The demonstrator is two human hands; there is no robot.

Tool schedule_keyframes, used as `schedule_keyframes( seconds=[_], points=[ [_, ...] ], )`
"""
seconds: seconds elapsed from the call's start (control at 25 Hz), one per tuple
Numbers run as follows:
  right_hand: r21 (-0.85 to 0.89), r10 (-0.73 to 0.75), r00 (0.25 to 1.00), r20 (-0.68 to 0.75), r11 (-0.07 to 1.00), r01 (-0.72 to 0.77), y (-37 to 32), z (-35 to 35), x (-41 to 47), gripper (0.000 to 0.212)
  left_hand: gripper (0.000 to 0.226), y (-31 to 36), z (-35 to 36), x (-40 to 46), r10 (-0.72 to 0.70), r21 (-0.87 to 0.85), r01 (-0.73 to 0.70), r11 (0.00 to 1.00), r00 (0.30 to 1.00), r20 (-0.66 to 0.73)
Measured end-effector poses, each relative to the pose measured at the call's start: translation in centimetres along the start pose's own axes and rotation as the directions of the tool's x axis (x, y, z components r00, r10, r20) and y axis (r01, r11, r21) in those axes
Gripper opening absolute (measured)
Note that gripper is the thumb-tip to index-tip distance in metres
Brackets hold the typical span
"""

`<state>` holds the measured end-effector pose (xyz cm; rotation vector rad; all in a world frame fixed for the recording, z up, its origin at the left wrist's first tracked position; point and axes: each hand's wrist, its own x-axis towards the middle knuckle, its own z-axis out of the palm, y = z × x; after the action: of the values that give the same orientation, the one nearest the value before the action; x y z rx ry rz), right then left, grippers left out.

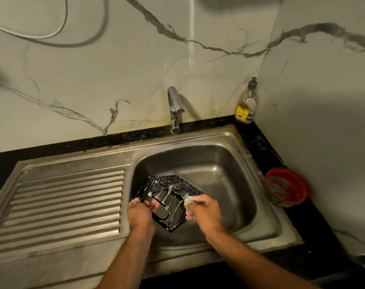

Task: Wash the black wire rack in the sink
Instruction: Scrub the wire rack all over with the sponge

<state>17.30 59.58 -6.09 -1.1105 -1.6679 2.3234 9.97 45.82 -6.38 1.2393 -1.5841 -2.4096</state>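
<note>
both bare forearms come up from the bottom edge of the view, angled toward each other so the hands sit close together. the left hand [140, 212] is turned knuckles up, wrist a little bent, its fingers [154, 204] curled inward round what it grips, their tips showing just past the grip on the far side. the right hand [204, 211] lies just beside it, back of the hand upward, thumb along the top edge and fingers folded under, pinching what it holds at its inner, left-facing side. both wrists are nearly straight with their forearms. the right hand's lower fingers carry some white foam.
</note>
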Motion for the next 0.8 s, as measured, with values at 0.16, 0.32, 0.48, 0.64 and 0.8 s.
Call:
schedule_keyframes(
  seconds=[0.16,0.32,0.48,0.64,0.8],
  points=[
    [-0.001,0.099,0.986,0.137,0.995,-0.1,-0.6,0.4,0.1,0.02,0.032,0.4,-0.2,1.1,-0.009,0.009,0.008,1.0,0.999,0.048],
    [-0.042,0.062,0.979,0.192,0.998,-0.055,-0.7,1.9,0.6,0.023,0.027,1.0,-0.2,1.3,-0.074,0.072,0.07,0.995,0.996,0.052],
    [-0.218,-0.036,0.982,0.185,0.973,0.077,-0.1,2.8,0.0,0.021,0.12,0.7,-0.2,1.6,-0.097,0.533,0.091,0.841,0.995,-0.017],
    [-0.24,-0.043,0.957,0.286,0.964,0.115,0.6,2.2,-0.5,0.023,0.132,1.7,0.5,1.2,-0.131,0.757,0.066,0.65,0.991,0.026],
    [-0.17,-0.062,0.941,0.333,0.978,0.125,-0.3,0.5,0.1,0.033,0.145,0.1,-0.4,7.6,-0.218,0.796,0.027,0.604,0.967,0.132]
  ],
)
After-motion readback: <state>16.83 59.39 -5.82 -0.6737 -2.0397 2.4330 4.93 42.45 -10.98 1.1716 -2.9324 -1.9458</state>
